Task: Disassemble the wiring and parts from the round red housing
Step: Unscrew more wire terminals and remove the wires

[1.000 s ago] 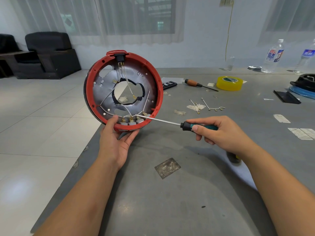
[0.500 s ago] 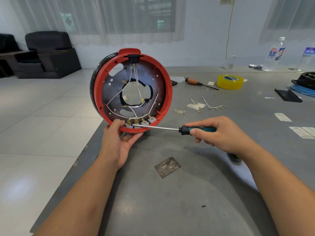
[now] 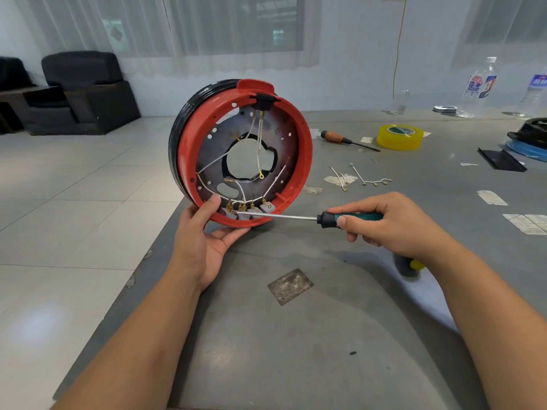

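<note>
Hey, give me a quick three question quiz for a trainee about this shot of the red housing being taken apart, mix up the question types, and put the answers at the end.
1. True or false: the right hand grips the green-handled screwdriver.
2. Multiple choice: the screwdriver tip sits at A) the black block at the top of the red housing, B) the row of terminals along the bottom rim, C) the centre hole.
3. Fill the blank: the left hand holds the housing by its ____ edge, standing upright on the table.

Key: 1 true. 2 B. 3 bottom.
</note>
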A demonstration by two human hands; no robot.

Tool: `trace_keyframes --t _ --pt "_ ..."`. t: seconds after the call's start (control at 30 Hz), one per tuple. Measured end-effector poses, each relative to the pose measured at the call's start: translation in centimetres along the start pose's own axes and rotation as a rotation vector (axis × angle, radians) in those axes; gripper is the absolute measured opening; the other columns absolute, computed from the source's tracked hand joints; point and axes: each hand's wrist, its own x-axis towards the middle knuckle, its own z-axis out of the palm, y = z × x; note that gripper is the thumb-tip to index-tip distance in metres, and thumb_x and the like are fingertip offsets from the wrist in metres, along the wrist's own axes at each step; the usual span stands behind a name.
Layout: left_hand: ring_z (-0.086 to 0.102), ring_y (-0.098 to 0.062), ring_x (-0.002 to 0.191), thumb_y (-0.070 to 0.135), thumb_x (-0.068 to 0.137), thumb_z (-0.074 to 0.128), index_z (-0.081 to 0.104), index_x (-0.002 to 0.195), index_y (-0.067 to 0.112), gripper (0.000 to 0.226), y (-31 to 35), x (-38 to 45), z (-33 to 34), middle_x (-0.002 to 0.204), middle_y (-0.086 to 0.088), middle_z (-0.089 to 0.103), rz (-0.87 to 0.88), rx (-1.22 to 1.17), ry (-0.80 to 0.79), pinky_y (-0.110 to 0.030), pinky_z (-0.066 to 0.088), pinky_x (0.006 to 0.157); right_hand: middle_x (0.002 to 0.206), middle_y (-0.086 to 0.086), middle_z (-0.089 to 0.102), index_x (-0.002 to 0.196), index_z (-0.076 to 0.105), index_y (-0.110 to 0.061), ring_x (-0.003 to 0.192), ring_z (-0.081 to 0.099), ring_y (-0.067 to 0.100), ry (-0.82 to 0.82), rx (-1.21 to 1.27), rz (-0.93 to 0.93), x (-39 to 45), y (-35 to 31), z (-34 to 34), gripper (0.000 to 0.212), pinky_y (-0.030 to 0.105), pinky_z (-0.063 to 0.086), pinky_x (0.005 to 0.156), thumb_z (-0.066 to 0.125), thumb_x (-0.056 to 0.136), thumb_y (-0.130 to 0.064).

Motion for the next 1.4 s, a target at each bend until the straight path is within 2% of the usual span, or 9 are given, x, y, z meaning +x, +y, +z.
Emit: trace_keyframes --t 0.13,0.23,0.33,0.5,0.77,0.87,1.07,1.23,1.4 --pt "0.071 -0.05 0.112 0.015 0.091 0.077 0.043 0.15 0.003 0.069 -0.1 -0.1 0.0 0.129 -0.017 0.073 0.012 0.043 -0.023 -0.066 0.058 0.093 0.07 0.0 0.074 0.098 0.078 -0.053 0.049 0.048 0.007 0.001 0.003 0.008 0.0 0.1 -0.3 0.02 0.018 0.045 0.052 0.072 0.093 -0.035" --pt "0.071 -0.052 0.111 0.016 0.084 0.082 0.045 0.147 0.003 0.075 -0.1 -0.2 -0.1 0.13 -0.021 0.072 0.012 0.062 -0.024 -0.064 0.06 0.09 0.069 -0.001 0.073 0.098 0.078 -0.053 0.049 0.049 0.004 0.005 -0.003 0.007 0.0 0.2 -0.2 0.019 0.015 0.044 0.052 0.072 0.093 -0.036" --pt "0.071 -0.052 0.111 0.018 0.084 0.084 0.05 0.14 0.009 0.065 -0.2 0.0 -0.3 0.124 -0.02 0.075 0.019 0.047 -0.004 -0.062 0.061 0.089 0.069 -0.002 0.073 0.101 0.077 -0.052 0.05 0.052 0.002 0.001 0.0 0.002 0.0 0.4 0.2 0.017 0.012 0.042 0.051 0.071 0.093 -0.039" --pt "0.075 -0.046 0.104 0.018 0.092 0.079 0.052 0.127 0.009 0.046 -0.3 0.6 -0.9 0.1 -0.008 0.08 0.042 -0.007 0.026 -0.06 0.062 0.088 0.071 -0.003 0.073 0.109 0.075 -0.051 0.052 0.052 0.002 -0.003 -0.001 -0.016 0.2 0.8 1.4 0.019 0.012 0.042 0.055 0.068 0.092 -0.048" --pt "0.078 -0.037 0.101 0.02 0.096 0.077 0.053 0.13 0.006 0.044 -0.2 0.9 -1.3 0.096 -0.011 0.078 0.051 -0.036 0.07 -0.055 0.064 0.08 0.077 -0.006 0.071 0.119 0.067 -0.059 0.056 0.055 0.002 -0.121 -0.01 0.002 0.4 1.6 2.4 0.024 0.015 0.046 0.057 0.061 0.097 -0.051" --pt "0.078 -0.037 0.1 0.02 0.095 0.078 0.053 0.128 0.007 0.044 -0.3 1.0 -1.3 0.095 -0.01 0.078 0.053 -0.045 0.082 -0.054 0.064 0.079 0.078 -0.005 0.071 0.122 0.067 -0.054 0.056 0.054 0.006 -0.159 -0.002 0.012 0.5 1.7 2.4 0.025 0.022 0.05 0.057 0.06 0.098 -0.049" --pt "0.078 -0.039 0.101 0.021 0.092 0.081 0.054 0.131 0.008 0.05 -0.3 1.0 -1.2 0.1 -0.012 0.077 0.032 -0.06 0.105 -0.054 0.065 0.077 0.072 -0.005 0.066 0.124 0.068 -0.041 0.052 0.051 0.01 -0.233 0.003 0.052 0.5 1.3 2.8 0.024 0.024 0.049 0.057 0.059 0.102 -0.04" --pt "0.078 -0.037 0.102 0.023 0.089 0.082 0.054 0.128 0.009 0.05 -0.3 1.0 -1.0 0.1 -0.014 0.075 0.012 -0.081 0.123 -0.052 0.065 0.076 0.069 -0.004 0.063 0.106 0.067 -0.036 0.049 0.053 0.014 -0.349 -0.015 0.082 0.2 0.6 3.5 0.014 0.028 0.047 0.048 0.052 0.106 -0.036" --pt "0.077 -0.037 0.105 0.023 0.088 0.083 0.055 0.125 0.009 0.048 -0.3 1.1 -0.9 0.1 -0.015 0.076 -0.004 -0.096 0.131 -0.052 0.065 0.075 0.071 0.002 0.065 0.104 0.064 -0.025 0.051 0.054 0.023 -0.39 -0.006 0.113 0.2 0.2 3.7 0.015 0.03 0.048 0.049 0.052 0.106 -0.034"
